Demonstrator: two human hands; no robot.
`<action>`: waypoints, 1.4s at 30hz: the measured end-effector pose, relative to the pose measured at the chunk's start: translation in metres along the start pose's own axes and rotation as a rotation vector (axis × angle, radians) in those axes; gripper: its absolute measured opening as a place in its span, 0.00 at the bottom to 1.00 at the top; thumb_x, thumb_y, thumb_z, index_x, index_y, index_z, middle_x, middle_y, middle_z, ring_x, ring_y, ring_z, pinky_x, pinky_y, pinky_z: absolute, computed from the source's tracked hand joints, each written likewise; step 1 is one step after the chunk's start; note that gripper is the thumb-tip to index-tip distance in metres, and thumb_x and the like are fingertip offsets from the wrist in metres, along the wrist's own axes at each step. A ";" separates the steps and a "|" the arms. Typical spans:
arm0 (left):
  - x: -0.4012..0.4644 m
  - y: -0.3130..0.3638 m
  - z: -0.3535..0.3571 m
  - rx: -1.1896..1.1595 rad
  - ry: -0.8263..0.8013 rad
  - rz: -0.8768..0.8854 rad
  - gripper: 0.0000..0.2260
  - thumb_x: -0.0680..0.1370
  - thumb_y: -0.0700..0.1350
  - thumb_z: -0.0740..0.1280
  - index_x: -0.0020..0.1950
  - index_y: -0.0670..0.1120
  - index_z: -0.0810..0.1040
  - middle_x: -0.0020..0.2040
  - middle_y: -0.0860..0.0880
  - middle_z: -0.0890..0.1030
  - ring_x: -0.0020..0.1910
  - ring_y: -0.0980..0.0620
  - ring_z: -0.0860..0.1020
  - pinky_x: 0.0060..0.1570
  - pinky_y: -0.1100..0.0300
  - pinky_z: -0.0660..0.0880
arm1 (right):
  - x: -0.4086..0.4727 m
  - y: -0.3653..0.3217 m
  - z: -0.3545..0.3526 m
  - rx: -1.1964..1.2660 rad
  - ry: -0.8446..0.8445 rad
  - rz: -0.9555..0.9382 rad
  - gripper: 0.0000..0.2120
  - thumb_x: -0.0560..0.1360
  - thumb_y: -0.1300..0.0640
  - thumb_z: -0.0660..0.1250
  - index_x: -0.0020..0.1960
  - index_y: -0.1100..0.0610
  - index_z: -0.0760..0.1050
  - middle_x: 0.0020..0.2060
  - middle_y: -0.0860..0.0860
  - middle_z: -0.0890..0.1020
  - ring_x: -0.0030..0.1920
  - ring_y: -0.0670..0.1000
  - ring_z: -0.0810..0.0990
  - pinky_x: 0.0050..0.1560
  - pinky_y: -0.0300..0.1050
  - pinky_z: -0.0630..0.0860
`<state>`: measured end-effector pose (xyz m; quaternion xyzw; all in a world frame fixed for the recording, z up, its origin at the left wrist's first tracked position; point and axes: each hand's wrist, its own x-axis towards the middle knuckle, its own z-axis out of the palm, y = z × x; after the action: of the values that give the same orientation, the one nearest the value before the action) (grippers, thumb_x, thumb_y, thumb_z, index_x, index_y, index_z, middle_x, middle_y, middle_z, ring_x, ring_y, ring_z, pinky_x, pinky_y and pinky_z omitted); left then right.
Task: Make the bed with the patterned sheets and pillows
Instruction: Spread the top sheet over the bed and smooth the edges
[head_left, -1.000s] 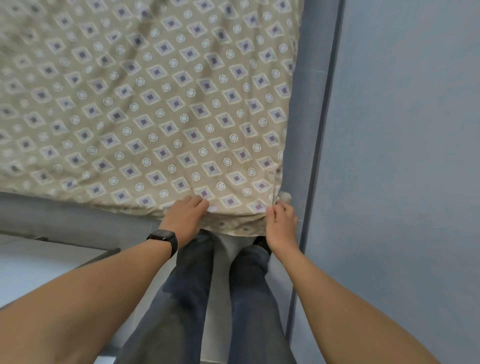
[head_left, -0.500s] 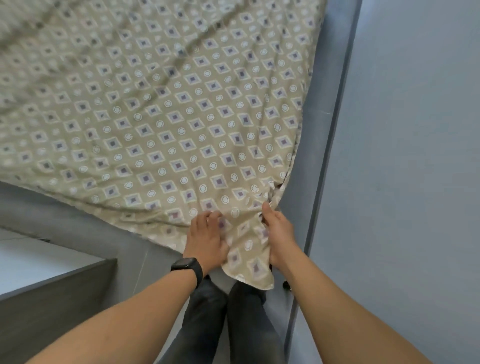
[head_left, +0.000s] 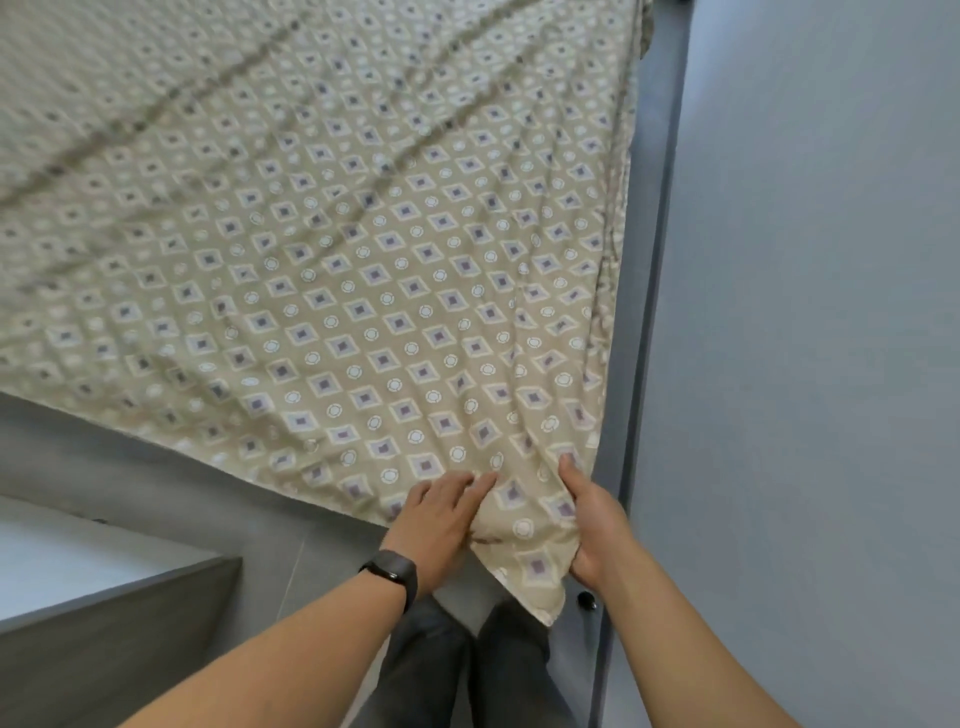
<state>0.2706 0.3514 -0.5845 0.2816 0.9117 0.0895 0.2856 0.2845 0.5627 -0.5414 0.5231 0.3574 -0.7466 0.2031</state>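
Note:
A beige patterned sheet (head_left: 363, 260) with purple diamonds and white rings spreads over the bed, with long creases running toward its near right corner. That corner (head_left: 535, 561) hangs off the bed above my legs. My left hand (head_left: 441, 519), with a dark watch on the wrist, grips the corner's left side, its fingers lying on top of the cloth. My right hand (head_left: 592, 525) holds the corner's right edge, thumb on top and fingers under the fabric. No pillows are in view.
A pale blue wall (head_left: 805, 312) runs close along the bed's right side, with a grey strip (head_left: 649, 260) between them. A grey and white piece of furniture (head_left: 104, 597) stands at lower left. A small black object (head_left: 587, 600) lies on the floor near my feet.
Both hands have pulled the sheet corner back toward me and off the bed edge. The cloth now stretches diagonally with new creases, and the view has drawn back.

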 end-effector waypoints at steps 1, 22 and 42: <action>-0.001 -0.001 0.000 -0.051 0.055 -0.034 0.35 0.75 0.38 0.64 0.80 0.52 0.57 0.69 0.48 0.70 0.66 0.43 0.72 0.65 0.51 0.67 | -0.004 0.001 0.002 -0.027 0.009 -0.056 0.17 0.80 0.47 0.69 0.62 0.59 0.79 0.54 0.60 0.86 0.53 0.63 0.85 0.60 0.68 0.78; -0.045 0.094 0.024 -0.189 0.170 -0.105 0.07 0.78 0.43 0.62 0.54 0.48 0.75 0.49 0.49 0.76 0.48 0.45 0.75 0.41 0.54 0.70 | -0.040 0.036 -0.135 -0.593 0.453 -0.483 0.14 0.80 0.44 0.67 0.49 0.55 0.78 0.43 0.50 0.83 0.43 0.51 0.82 0.40 0.46 0.76; -0.157 0.073 -0.082 -0.481 -0.089 -0.268 0.12 0.81 0.43 0.60 0.63 0.50 0.76 0.56 0.51 0.79 0.52 0.50 0.77 0.53 0.53 0.75 | -0.169 0.050 -0.010 -1.082 0.184 -0.389 0.23 0.78 0.56 0.66 0.72 0.54 0.68 0.64 0.54 0.76 0.56 0.54 0.78 0.46 0.46 0.76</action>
<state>0.3638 0.3231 -0.4198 0.0864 0.8797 0.2525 0.3935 0.3871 0.5253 -0.4030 0.3325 0.7937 -0.4328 0.2687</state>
